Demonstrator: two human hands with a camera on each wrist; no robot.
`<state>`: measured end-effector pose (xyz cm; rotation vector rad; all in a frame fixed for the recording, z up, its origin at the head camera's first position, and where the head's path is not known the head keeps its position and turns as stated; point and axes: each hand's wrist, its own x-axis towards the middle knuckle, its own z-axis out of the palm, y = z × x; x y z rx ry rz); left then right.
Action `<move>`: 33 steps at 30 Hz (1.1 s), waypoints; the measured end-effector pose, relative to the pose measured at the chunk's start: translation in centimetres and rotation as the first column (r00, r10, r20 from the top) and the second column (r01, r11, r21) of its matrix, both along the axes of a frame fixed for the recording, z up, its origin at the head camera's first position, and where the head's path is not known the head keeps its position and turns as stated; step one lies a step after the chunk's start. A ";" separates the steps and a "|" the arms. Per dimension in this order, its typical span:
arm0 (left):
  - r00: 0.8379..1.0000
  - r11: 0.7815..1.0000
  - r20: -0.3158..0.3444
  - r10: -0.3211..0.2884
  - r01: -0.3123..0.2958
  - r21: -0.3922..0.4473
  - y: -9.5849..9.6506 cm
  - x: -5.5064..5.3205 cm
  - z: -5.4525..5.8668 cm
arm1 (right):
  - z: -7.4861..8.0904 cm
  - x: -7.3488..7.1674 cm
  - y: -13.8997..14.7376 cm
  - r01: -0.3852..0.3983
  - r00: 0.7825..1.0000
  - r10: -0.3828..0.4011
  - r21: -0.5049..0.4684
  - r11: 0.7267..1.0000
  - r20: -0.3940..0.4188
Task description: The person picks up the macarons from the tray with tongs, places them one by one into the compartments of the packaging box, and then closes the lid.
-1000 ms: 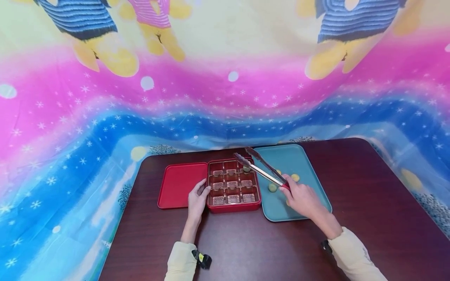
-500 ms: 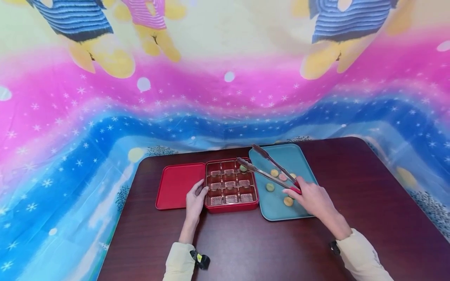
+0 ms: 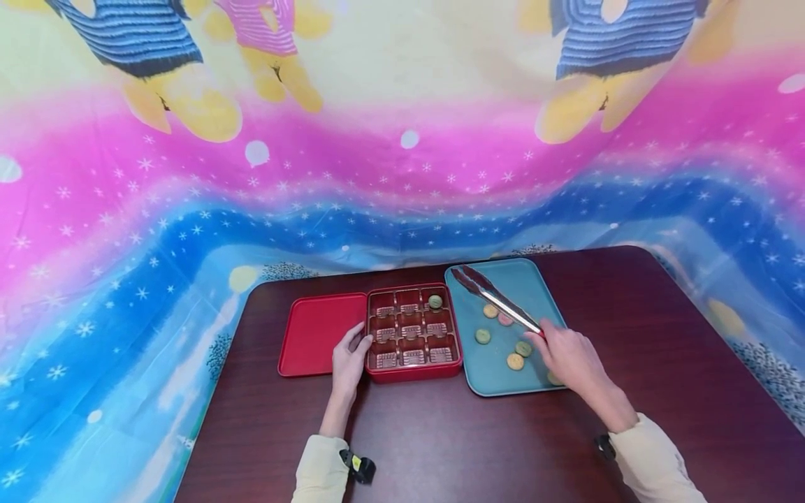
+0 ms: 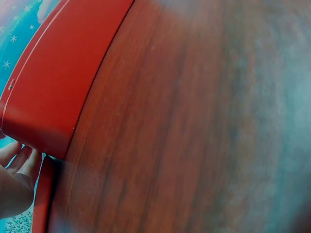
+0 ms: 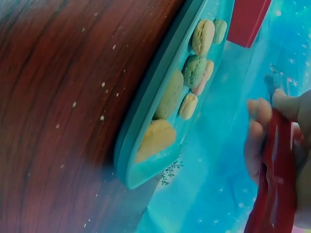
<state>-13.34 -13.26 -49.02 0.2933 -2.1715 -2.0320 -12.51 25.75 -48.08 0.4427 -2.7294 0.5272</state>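
My right hand (image 3: 571,355) grips the red handle of metal tongs (image 3: 499,302), whose tips hang apart over the far part of the teal tray (image 3: 497,381), with nothing seen between them. Several macarons lie below: yellow macarons (image 3: 515,361), a pink macaron (image 3: 505,318) and green macarons (image 3: 482,337). At the left side of a red box (image 3: 415,375), my left hand (image 3: 349,358) rests its fingers on the wall. One green macaron (image 3: 435,302) sits in the box's far right compartment. In the right wrist view, the red tongs handle (image 5: 279,179) lies in my palm.
A flat red lid (image 3: 323,332) lies left of the box, partly behind my left hand. Box and tray stand side by side on the dark wooden table (image 3: 415,440). A patterned cloth (image 3: 402,175) hangs behind the table's far edge.
My right hand has moved the tongs right, from above the box to over the tray, and their tips have drawn closer together. The green macaron in the box is uncovered. My left hand stays put.
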 end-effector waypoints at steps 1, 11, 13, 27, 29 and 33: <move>1.000 1.000 0.002 0.001 -0.001 0.002 -0.1 -0.2 -0.4 | 0.0 0.0 0.1 0.001 1.000 -0.001 0.009 1.000 -0.012; 1.000 1.000 0.012 0.019 -0.019 0.017 -0.7 -1.7 -4.3 | 0.1 0.9 1.5 0.029 0.999 -0.032 0.099 0.995 0.030; 1.000 1.000 0.010 0.018 -0.018 0.018 -0.7 -1.7 -4.2 | 0.1 1.0 1.7 0.030 0.998 -0.035 0.098 0.995 0.044; 1.000 1.000 0.005 -0.006 0.006 0.016 -0.5 -0.9 -2.5 | -0.5 1.5 3.0 0.041 0.995 -0.048 0.086 0.995 0.084; 1.000 1.000 0.009 0.004 -0.004 0.024 -0.6 -1.3 -3.5 | -0.6 1.5 3.1 0.044 0.994 -0.052 0.092 0.995 0.091; 1.000 0.999 0.007 0.016 -0.016 0.027 -0.8 -1.7 -4.5 | -0.8 1.6 3.2 0.051 0.992 -0.062 0.096 0.994 0.110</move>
